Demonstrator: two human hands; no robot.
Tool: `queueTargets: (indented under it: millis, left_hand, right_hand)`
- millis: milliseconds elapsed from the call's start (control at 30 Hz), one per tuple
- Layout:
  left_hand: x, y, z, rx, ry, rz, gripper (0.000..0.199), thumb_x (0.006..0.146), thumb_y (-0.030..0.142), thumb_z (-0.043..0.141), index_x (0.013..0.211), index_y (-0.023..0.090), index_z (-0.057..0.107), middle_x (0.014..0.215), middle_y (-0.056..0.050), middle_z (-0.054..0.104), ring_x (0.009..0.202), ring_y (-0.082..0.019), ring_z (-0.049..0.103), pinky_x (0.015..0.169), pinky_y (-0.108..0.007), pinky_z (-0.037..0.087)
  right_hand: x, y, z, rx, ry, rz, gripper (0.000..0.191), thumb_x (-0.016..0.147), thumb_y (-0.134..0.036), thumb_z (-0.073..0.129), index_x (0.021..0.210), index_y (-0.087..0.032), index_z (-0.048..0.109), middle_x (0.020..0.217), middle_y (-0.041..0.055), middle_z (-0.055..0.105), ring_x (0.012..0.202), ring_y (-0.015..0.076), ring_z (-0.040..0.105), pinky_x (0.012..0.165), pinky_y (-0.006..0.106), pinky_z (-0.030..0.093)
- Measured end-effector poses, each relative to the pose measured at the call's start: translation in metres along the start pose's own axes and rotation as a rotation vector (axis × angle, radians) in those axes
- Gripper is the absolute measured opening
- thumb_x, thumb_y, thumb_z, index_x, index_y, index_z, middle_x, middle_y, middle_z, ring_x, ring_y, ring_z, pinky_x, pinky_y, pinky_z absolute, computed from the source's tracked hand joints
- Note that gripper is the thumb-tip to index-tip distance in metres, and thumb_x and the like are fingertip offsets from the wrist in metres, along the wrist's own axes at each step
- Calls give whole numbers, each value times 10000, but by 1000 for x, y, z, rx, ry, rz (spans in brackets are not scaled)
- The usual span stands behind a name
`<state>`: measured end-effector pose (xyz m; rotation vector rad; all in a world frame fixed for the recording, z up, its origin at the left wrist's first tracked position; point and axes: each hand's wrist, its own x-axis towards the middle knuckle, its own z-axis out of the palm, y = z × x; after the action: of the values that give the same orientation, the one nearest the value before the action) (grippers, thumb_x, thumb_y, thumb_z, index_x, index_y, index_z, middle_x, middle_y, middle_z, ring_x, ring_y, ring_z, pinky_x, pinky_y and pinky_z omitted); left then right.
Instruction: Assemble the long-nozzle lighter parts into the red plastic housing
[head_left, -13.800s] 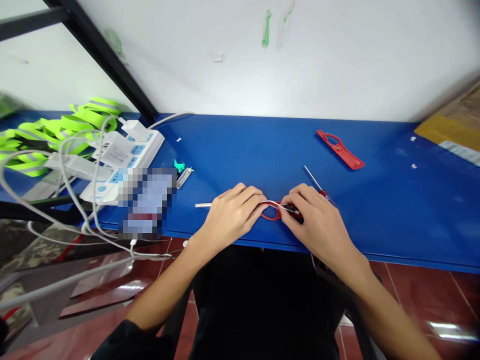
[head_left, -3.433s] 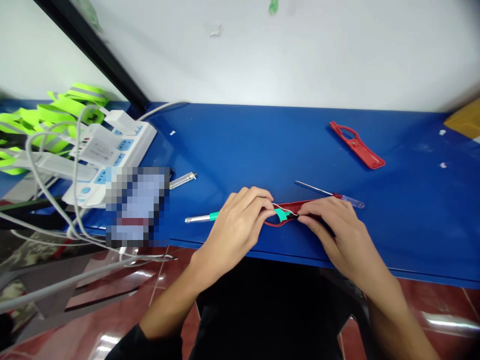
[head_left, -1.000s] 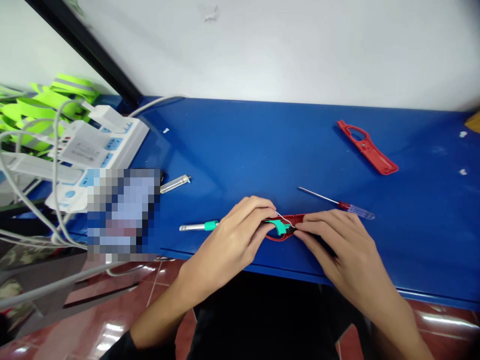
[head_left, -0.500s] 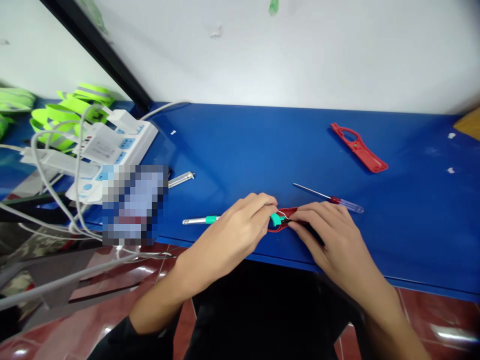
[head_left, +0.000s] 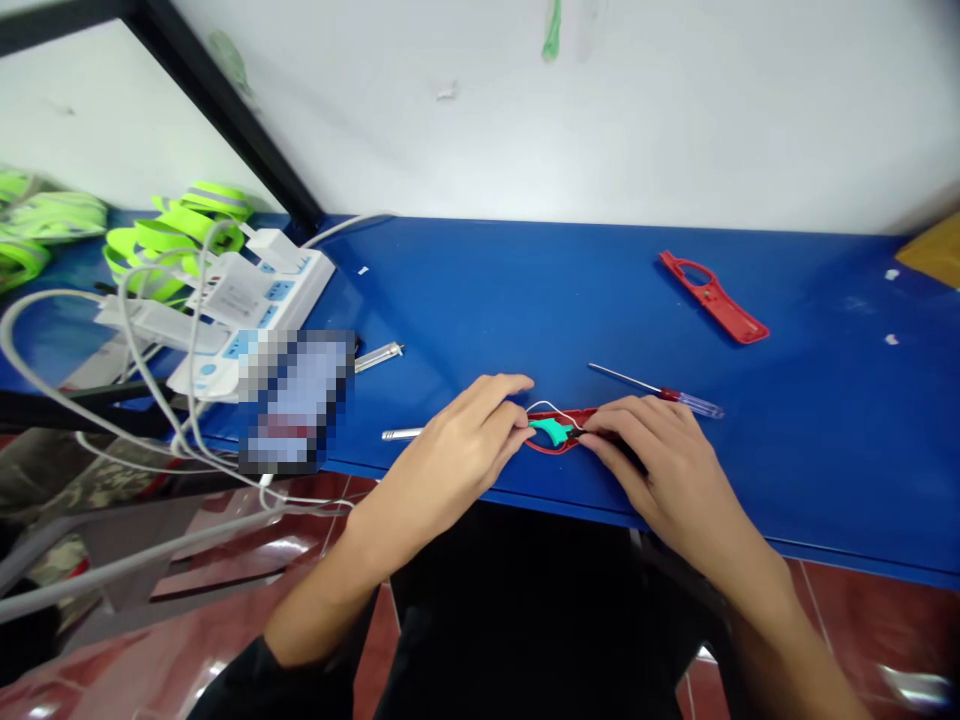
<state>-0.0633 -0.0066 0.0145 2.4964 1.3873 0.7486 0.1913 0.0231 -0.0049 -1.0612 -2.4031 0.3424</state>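
Between my hands lies a red lighter shell half point(head_left: 583, 414), low over or on the blue table near its front edge; I cannot tell whether it is lifted. A green trigger point(head_left: 551, 431) sits in its ring opening, and a thin white wire point(head_left: 553, 406) arches above it. My left hand point(head_left: 461, 435) pinches the lighter's front end with thumb and fingers, index finger raised. Its metal tube point(head_left: 401, 435) sticks out to the left. My right hand point(head_left: 671, 455) is closed around the handle end, fingertips at a small black part. The palm hides the rest.
The other red shell half point(head_left: 726, 312) rests at the back right. A clear-handled screwdriver point(head_left: 694, 402) lies just beyond my right hand. On the left are a phone point(head_left: 300, 400), a power strip point(head_left: 262, 320) with cables, a clear tube point(head_left: 379, 356) and neon-yellow straps point(head_left: 161, 240).
My left fingers have moved slightly left off the green trigger, and the index finger has lifted, showing more of the trigger and wire. The right hand keeps its grip. The view has shifted slightly.
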Motion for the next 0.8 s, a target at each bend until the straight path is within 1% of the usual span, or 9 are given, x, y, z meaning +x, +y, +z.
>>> queueTargets:
  millis: [67, 200, 300, 400, 500, 600, 700, 800]
  left_hand:
    - [0, -1, 1, 20, 4, -6, 120, 1100, 211, 578, 1098, 144, 677, 1420, -138, 667, 1299, -261, 677, 1114, -463, 613]
    - [1, 0, 1, 38, -27, -13, 133, 1100, 215, 580, 1107, 141, 692, 1429, -134, 669, 1307, -280, 677, 1124, -488, 606]
    - [2, 1, 0, 33, -60, -28, 142, 1112, 203, 549, 1102, 143, 677, 1453, -132, 656, 1312, -282, 671, 1122, -499, 602]
    - [0, 1, 3, 5, -84, -44, 137, 1120, 171, 516, 1149, 143, 647, 1486, -132, 627, 1341, -275, 651, 1144, -496, 586]
    - [-5, -1, 12, -35, -44, -37, 139, 1118, 143, 508, 1210, 138, 611, 1470, -144, 618, 1372, -262, 626, 1164, -472, 573]
    - [-9, -3, 19, -62, 31, -46, 120, 1122, 142, 497, 1183, 153, 600, 1401, -149, 643, 1325, -251, 654, 1116, -460, 603]
    - [-10, -5, 22, -90, 62, -46, 111, 1115, 134, 510, 1171, 171, 598, 1367, -145, 655, 1306, -252, 668, 1081, -456, 620]
    - [-10, -6, 22, -108, 73, -48, 123, 1105, 113, 517, 1175, 175, 597, 1361, -145, 655, 1294, -252, 675, 1074, -457, 621]
  right_hand:
    - [0, 0, 0, 1, 6, -1, 99, 1109, -310, 574, 1109, -235, 638, 1099, 17, 740, 992, 209, 646, 890, 384, 403]
    - [0, 1, 0, -3, 7, -2, 104, 1114, -306, 560, 1108, -238, 639, 1096, 20, 743, 992, 209, 650, 894, 386, 408]
    - [-1, 1, 0, -24, 10, -12, 111, 1115, -308, 556, 1111, -234, 639, 1098, 28, 740, 991, 212, 652, 895, 394, 422]
    - [-4, 0, 1, -61, 12, -23, 133, 1105, -339, 575, 1146, -225, 633, 1125, 56, 723, 1014, 225, 658, 911, 410, 454]
    - [-5, -3, 4, -136, 48, -21, 255, 1090, -375, 597, 1288, -216, 624, 1180, 106, 675, 1067, 251, 654, 932, 434, 505]
    - [-3, -7, 4, -143, 59, -16, 337, 1096, -342, 584, 1418, -248, 609, 1205, 118, 625, 1043, 233, 644, 905, 417, 551]
    - [4, -12, 3, -85, 22, -47, 358, 1093, -276, 583, 1449, -284, 622, 1260, 118, 596, 1041, 210, 630, 896, 386, 568]
    - [13, -15, 3, -45, -12, -101, 357, 1082, -195, 571, 1418, -280, 656, 1274, 115, 594, 1078, 209, 616, 928, 378, 572]
